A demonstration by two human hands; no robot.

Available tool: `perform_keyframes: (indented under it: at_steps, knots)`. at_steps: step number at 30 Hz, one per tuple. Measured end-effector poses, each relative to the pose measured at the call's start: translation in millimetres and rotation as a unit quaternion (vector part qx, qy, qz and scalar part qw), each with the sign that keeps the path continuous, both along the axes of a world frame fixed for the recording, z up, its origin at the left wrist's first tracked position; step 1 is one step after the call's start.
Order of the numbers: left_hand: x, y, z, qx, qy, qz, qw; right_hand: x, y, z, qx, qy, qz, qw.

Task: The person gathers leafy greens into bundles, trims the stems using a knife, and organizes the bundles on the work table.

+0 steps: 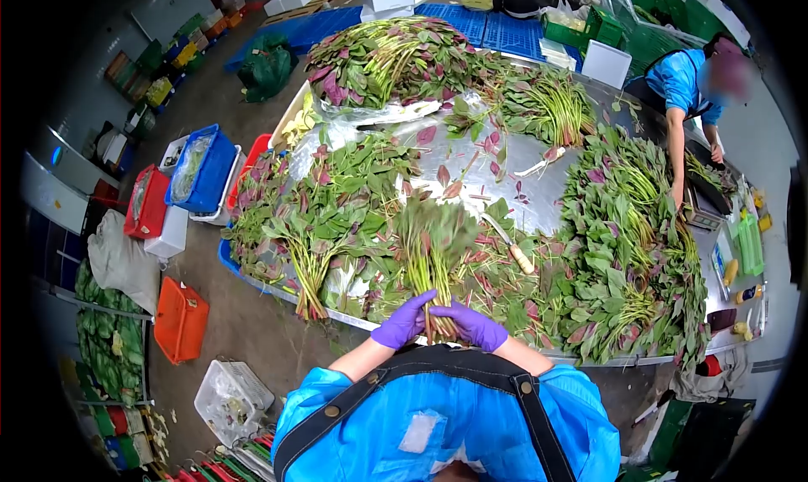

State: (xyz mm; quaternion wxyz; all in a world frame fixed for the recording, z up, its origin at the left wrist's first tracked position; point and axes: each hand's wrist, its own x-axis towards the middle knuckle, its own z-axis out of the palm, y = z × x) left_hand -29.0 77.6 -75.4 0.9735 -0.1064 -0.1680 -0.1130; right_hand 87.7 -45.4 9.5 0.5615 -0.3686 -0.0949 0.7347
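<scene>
In purple gloves, my left hand (404, 323) and my right hand (473, 324) are closed around the stems of a bunch of leafy greens (429, 259) at the table's near edge. Its leafy top points away from me and is blurred by motion; the stem ends are between my hands, close to my apron. Just right of the bunch lies a curved knife (521, 258) with a wooden handle. Another bunch of greens (310, 273) rests to the left, stems toward me. Loose leaves and cut stems cover the tabletop around my hands.
A large heap of greens (391, 57) is at the back, with more piled along the right (619, 255). A second knife (551, 155) lies mid-table. At far right, a co-worker (677, 82) reaches toward a scale (703, 208). Crates (180, 320) stand on the left floor.
</scene>
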Motion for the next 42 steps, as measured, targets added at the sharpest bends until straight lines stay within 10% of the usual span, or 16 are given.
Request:
perform_keyframes:
  at_steps: [2,3,12,18,21,24,27,29,32,33,34,38,42]
  knots:
    - [-7.1,-6.9,18.4,0.179,0.222,0.077,0.955,3.2,-12.1,5.4,-0.037,0.05,-0.003,0.998]
    - [-11.9,-11.4,41.7,0.343,0.428,0.141,0.824,6.8,-15.2,2.8,-0.033,0.049,0.014,0.998]
    - [-12.4,-17.5,35.7,0.258,0.418,0.148,0.858,-0.3,-14.0,-4.1,-0.036,0.049,-0.008,0.998]
    - [-3.7,-14.2,50.4,0.403,0.347,0.069,0.844,-3.8,0.2,-3.5,-0.021,-0.202,0.09,0.975]
    - [-2.2,-14.6,69.1,0.41,0.333,0.079,0.846,18.4,8.1,29.1,0.013,-0.612,0.265,0.745]
    - [-5.5,-13.3,58.1,0.337,0.361,0.113,0.862,49.5,32.3,72.5,-0.118,-0.644,0.344,0.673]
    - [-2.3,-17.7,72.2,0.378,0.408,0.101,0.825,54.5,57.1,58.2,-0.086,-0.655,0.123,0.741]
    - [1.9,-22.0,62.2,0.432,0.397,0.106,0.803,46.0,83.7,16.8,0.065,-0.813,-0.155,0.557]
    - [5.5,-26.9,62.9,0.495,0.39,0.13,0.765,41.4,91.7,-25.5,0.048,-0.805,-0.113,0.58]
    - [4.5,-26.6,61.1,0.491,0.393,0.138,0.765,39.9,84.8,-10.5,0.085,-0.841,-0.156,0.511]
    - [4.5,-25.9,58.9,0.485,0.396,0.148,0.765,37.7,76.8,1.6,0.089,-0.841,-0.155,0.51]
    - [-3.6,-19.4,63.4,0.432,0.383,0.155,0.802,42.0,21.8,28.7,0.089,-0.289,0.172,0.938]
    - [2.3,-11.7,71.8,0.493,0.388,0.161,0.762,66.5,-9.4,26.8,0.042,-0.402,0.322,0.856]
